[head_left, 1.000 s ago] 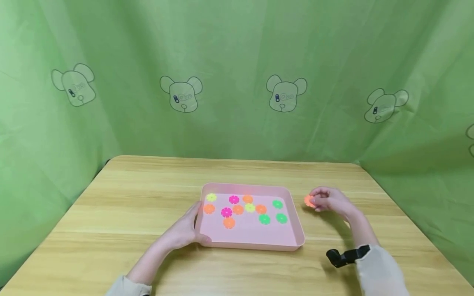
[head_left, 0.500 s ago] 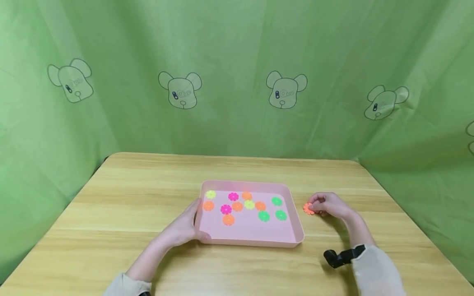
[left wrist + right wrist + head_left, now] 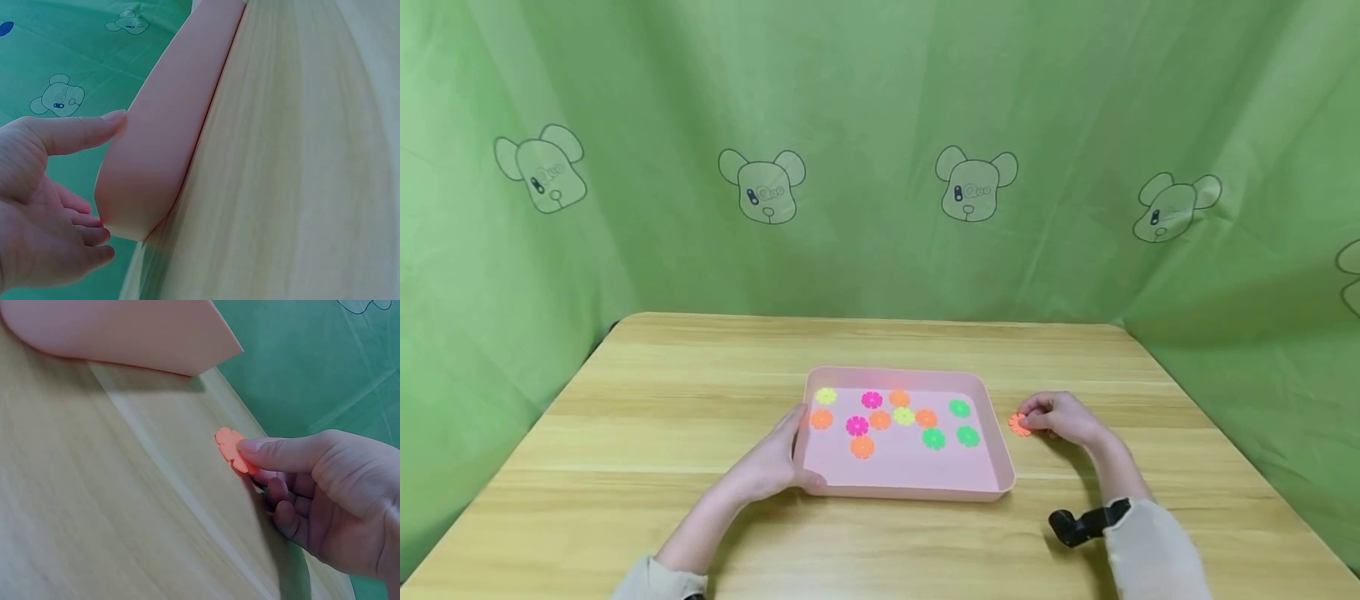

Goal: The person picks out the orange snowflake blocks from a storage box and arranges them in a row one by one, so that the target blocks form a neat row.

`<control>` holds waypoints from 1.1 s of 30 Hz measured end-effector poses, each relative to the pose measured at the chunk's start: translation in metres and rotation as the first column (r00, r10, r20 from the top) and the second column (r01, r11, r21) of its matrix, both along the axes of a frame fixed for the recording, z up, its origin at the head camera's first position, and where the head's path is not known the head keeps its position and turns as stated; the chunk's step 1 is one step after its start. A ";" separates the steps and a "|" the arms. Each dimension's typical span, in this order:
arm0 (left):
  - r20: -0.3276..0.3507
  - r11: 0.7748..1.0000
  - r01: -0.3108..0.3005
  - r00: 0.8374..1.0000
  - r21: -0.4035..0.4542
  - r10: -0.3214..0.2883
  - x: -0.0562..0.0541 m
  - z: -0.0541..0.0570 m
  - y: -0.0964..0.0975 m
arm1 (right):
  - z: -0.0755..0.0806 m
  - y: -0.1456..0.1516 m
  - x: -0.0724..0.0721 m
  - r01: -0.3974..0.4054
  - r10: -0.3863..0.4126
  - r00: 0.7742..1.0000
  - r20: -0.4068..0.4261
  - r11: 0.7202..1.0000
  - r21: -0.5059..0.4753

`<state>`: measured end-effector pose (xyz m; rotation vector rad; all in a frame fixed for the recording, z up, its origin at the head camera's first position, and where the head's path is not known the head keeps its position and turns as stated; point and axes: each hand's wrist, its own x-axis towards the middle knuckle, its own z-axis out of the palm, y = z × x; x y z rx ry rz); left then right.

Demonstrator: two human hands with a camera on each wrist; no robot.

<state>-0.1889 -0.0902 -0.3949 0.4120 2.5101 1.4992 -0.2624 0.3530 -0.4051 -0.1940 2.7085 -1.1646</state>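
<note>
A shallow pink tray (image 3: 917, 493) sits on the wooden table, and several flower-shaped plastic discs lie flat inside it: yellow, orange, pink and green (image 3: 967, 436). My left hand (image 3: 769, 467) holds the tray's near left corner. In the left wrist view its thumb (image 3: 94, 132) lies against the long front wall and the fingers bend in at the short side. Just right of the tray, my right hand (image 3: 1066, 417) pinches an orange flower-shaped disc (image 3: 1018, 425) between thumb and fingers. The right wrist view shows this disc (image 3: 230, 450) tilted, close over the table, its edge partly covered by the thumb.
The wooden table (image 3: 700, 358) reaches back to a green curtain (image 3: 880, 250) printed with bear heads, which also closes both sides. A black camera mount (image 3: 1078, 527) juts from the right wrist, low over the table.
My right hand has come slightly left and lower with the orange disc, which lies at a flatter tilt near the table. The left hand stays at the tray corner.
</note>
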 end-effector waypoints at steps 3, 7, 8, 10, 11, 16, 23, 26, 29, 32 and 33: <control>-0.002 1.000 0.001 1.000 0.000 -0.001 0.000 0.000 0.000 | 0.000 -0.001 0.001 0.005 -0.005 1.000 -0.010 1.000 0.011; -0.003 1.000 0.003 1.000 -0.004 -0.003 0.000 -0.001 0.000 | 0.000 -0.003 0.002 0.011 -0.010 1.000 -0.018 0.999 0.031; -0.004 1.000 0.003 1.000 -0.005 -0.003 0.000 -0.001 0.000 | -0.001 -0.003 0.002 0.009 -0.009 1.000 -0.020 0.999 0.035; -0.007 1.000 0.005 1.000 -0.004 -0.005 0.000 -0.001 0.000 | -0.001 -0.003 0.002 0.019 -0.019 1.000 -0.019 0.999 0.038; -0.008 1.000 0.006 1.000 -0.003 -0.006 0.000 -0.001 0.000 | -0.001 -0.003 0.002 0.022 -0.022 1.000 -0.019 0.999 0.038; -0.009 1.000 0.006 1.000 -0.003 -0.006 -0.001 -0.001 0.000 | 0.001 -0.002 0.002 0.017 -0.017 1.000 -0.012 1.000 0.014; -0.014 1.000 0.006 1.000 -0.014 -0.006 -0.001 0.000 0.000 | 0.013 0.002 0.002 0.010 -0.009 1.000 0.012 0.998 -0.067; -0.014 1.000 0.005 1.000 -0.014 -0.005 0.000 0.000 0.000 | 0.024 0.001 0.002 -0.008 0.008 1.000 -0.001 0.997 -0.076; -0.012 1.000 0.003 1.000 -0.014 -0.004 0.000 0.001 0.000 | 0.036 -0.002 0.002 -0.041 0.039 0.999 -0.024 0.997 -0.070; -0.012 1.000 0.004 1.000 -0.021 -0.004 0.000 0.001 0.000 | 0.048 -0.008 0.001 -0.072 0.070 0.997 -0.033 0.995 -0.073; -0.012 1.000 0.003 1.000 -0.024 -0.004 0.000 0.001 0.000 | 0.052 -0.011 0.000 -0.084 0.081 0.996 -0.035 0.994 -0.072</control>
